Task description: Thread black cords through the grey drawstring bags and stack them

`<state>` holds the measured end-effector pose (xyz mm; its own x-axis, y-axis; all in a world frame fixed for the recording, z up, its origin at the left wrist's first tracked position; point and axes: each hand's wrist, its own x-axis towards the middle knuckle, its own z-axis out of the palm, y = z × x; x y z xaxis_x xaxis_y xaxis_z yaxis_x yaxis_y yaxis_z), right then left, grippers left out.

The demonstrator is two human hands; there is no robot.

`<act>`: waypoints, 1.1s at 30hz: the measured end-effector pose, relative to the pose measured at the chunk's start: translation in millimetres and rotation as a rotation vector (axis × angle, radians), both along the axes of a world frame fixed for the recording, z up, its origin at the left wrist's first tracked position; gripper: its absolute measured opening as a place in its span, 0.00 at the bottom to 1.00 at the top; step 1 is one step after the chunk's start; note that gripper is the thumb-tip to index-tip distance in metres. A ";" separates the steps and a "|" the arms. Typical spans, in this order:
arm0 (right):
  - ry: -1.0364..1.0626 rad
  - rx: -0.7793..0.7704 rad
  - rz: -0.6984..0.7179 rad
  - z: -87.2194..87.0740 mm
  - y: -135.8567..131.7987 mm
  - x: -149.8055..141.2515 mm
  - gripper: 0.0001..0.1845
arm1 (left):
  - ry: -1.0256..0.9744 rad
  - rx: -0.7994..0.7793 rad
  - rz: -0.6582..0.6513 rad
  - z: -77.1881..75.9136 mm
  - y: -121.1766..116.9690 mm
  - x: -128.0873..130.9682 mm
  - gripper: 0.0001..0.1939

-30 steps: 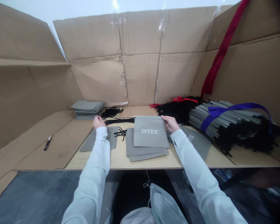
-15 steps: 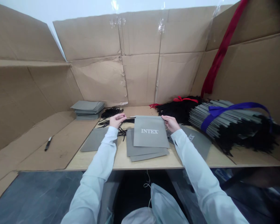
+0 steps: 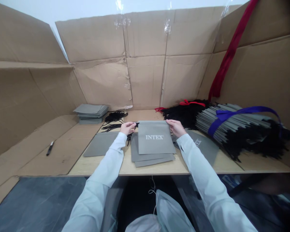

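Note:
A grey fabric bag printed INTEX (image 3: 155,139) lies on top of a small pile of grey bags (image 3: 149,158) on the wooden table. My right hand (image 3: 175,127) pinches the bag's top right corner. My left hand (image 3: 127,127) is closed at the bag's top left corner, fingers pinched on a thin black cord (image 3: 116,126) that runs left across the table. Loose black cords (image 3: 115,116) lie just behind it. Another flat grey bag (image 3: 100,144) lies to the left under my left sleeve.
A stack of grey bags (image 3: 90,112) sits at the back left. A big bundle of grey bags tied with a blue ribbon (image 3: 234,124) and black cords with a red tie (image 3: 186,111) fill the right. A black pen (image 3: 49,148) lies on cardboard at left. Cardboard walls surround the table.
My left hand has moved right from the far side of the flat grey bag to the INTEX bag's top left corner. My right hand has stayed at the top right corner.

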<state>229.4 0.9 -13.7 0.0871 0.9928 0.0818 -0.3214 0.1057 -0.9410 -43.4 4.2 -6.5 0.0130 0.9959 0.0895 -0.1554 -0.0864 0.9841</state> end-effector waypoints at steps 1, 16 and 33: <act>-0.008 0.004 0.001 0.1 -0.2 0.1 0.11 | -0.005 -0.008 -0.019 0.1 -1.0 0.5 0.17; -0.104 0.005 -0.030 -3.9 2.3 0.2 0.14 | 0.158 0.164 0.147 -8.7 4.6 -2.7 0.25; -0.058 -0.013 0.039 -12.9 0.8 -18.0 0.14 | 0.107 0.149 0.153 -13.2 1.7 1.9 0.26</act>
